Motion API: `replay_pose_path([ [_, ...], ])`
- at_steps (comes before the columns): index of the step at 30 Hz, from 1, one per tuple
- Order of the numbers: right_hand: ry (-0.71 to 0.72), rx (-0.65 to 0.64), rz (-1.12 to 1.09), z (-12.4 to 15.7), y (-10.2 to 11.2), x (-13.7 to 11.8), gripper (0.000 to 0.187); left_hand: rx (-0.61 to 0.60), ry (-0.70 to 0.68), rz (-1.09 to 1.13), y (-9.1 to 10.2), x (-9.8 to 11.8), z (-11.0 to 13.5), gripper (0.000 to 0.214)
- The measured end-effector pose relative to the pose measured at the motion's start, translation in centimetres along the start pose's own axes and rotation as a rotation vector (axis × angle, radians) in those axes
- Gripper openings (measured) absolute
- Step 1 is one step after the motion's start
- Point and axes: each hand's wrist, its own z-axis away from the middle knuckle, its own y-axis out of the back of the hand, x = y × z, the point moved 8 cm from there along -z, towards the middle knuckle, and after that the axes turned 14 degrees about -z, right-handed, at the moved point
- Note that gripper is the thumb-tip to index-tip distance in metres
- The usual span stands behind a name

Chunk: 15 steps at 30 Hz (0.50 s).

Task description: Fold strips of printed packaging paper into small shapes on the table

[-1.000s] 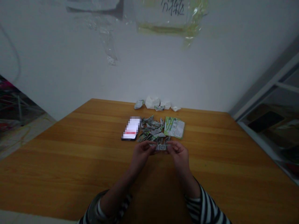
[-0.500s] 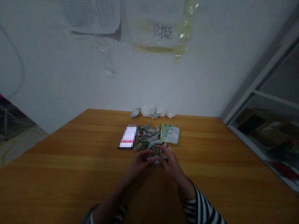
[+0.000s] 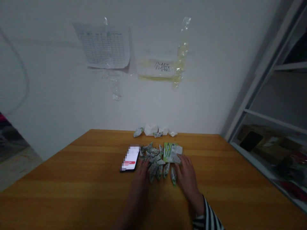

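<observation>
A loose pile of small green-and-white wrapped packets [image 3: 154, 159] lies on the wooden table. At its left edge is my left hand [image 3: 142, 174], palm down with fingers stretched toward the pile; motion smears it a little. My right hand [image 3: 187, 172] rests on the right side, fingers apart, beside a single packet [image 3: 173, 176] and by the near corner of a flat green-and-white pouch [image 3: 171, 151]. Neither hand shows anything in its grasp. Just left of the pile lies a phone [image 3: 130, 158] with a lit, blurred screen.
Crumpled white tissues [image 3: 151, 130] and a crumpled wrapper [image 3: 138, 132] sit along the table's back edge by the wall. Taped papers [image 3: 105, 48] hang above. A shelf with boxes [image 3: 275, 147] stands to the right of the table [image 3: 79, 159].
My hands have parted from the near end of the pile, left hand to its left, right hand to its right. Packets there now lie spread out. The camera view has tilted upward.
</observation>
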Motion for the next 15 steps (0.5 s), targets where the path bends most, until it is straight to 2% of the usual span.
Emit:
replay_pose_path([
  [3, 0.056, -0.115, 0.174, -0.4, -0.5, 2.0, 0.044, 0.025, -0.086, -0.091, -0.7, 0.6, 0.0, 0.043],
  [7, 0.004, -0.244, 0.267, -0.3, -1.8, 3.8, 0.038, -0.001, -0.131, -0.096, -0.8, 1.6, 0.2, 0.04],
  [12, 0.004, -0.227, 0.24, -0.6, -1.6, 3.6, 0.035, -0.064, -0.057, -0.005, -0.3, 1.8, 0.4, 0.04],
  [15, -0.004, -0.14, 0.213, -0.9, -0.7, 3.6, 0.032, -0.105, -0.009, -0.001, -0.1, 2.1, 0.5, 0.04],
])
